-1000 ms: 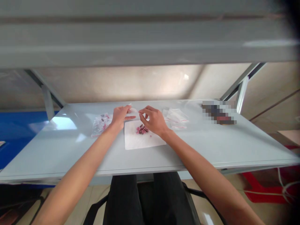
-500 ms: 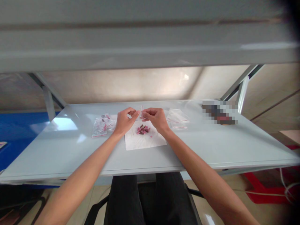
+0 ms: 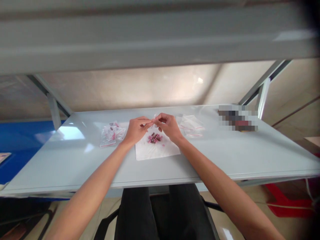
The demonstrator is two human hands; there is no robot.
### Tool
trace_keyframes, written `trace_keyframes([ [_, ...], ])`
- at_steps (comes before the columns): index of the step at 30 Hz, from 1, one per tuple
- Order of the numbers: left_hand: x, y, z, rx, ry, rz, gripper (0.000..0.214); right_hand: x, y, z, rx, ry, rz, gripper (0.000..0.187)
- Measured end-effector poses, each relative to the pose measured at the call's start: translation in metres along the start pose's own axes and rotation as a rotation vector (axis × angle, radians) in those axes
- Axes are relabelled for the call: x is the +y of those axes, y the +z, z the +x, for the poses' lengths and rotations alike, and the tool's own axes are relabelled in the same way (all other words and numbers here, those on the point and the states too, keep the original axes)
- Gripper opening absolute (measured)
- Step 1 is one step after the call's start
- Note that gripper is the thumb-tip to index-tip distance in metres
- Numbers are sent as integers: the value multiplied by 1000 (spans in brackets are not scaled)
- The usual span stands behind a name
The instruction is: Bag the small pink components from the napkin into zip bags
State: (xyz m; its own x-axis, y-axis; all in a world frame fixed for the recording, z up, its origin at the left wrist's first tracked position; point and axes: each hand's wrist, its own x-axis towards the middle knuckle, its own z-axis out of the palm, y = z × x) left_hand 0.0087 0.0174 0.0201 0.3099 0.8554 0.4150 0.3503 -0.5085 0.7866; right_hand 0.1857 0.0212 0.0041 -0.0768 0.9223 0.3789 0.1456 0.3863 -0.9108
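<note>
My left hand (image 3: 138, 128) and my right hand (image 3: 168, 125) meet at the fingertips above the back of a white sheet (image 3: 157, 152). Pinched between them is a small clear plastic bag (image 3: 155, 117), mostly hidden by the fingers. Both hands are closed on it. Just below lies a little heap of pink and dark brown pieces (image 3: 155, 138) on the sheet, with one pink bit apart to the right. Left of my left hand rest filled clear zip bags (image 3: 110, 134) with pink and dark contents. Flat zip bags (image 3: 192, 124) lie right of my right hand.
The pale table (image 3: 212, 156) has a grey shelf beam (image 3: 160, 50) across it, held by slanted metal supports at both sides. A blurred-out dark object (image 3: 237, 120) lies at the back right. Something red (image 3: 287, 203) stands on the floor at right.
My left hand's fingers have come in to meet the right ones at the bag, closing the gap between the hands. The whole view has shifted slightly.
</note>
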Motion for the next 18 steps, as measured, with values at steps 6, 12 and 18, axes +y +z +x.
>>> trace_keyframes([
  [6, -3, -2, -1, -18, 158, 286, 23, 4, 2, 0, -15, -134, -184, 35],
  [12, -10, -3, 0, 74, 147, 413, 19, -1, 7, -2, -39, -299, -393, 22],
  [18, -3, -7, 0, 293, 53, 397, 14, -6, 8, -6, 112, -263, -520, 17],
])
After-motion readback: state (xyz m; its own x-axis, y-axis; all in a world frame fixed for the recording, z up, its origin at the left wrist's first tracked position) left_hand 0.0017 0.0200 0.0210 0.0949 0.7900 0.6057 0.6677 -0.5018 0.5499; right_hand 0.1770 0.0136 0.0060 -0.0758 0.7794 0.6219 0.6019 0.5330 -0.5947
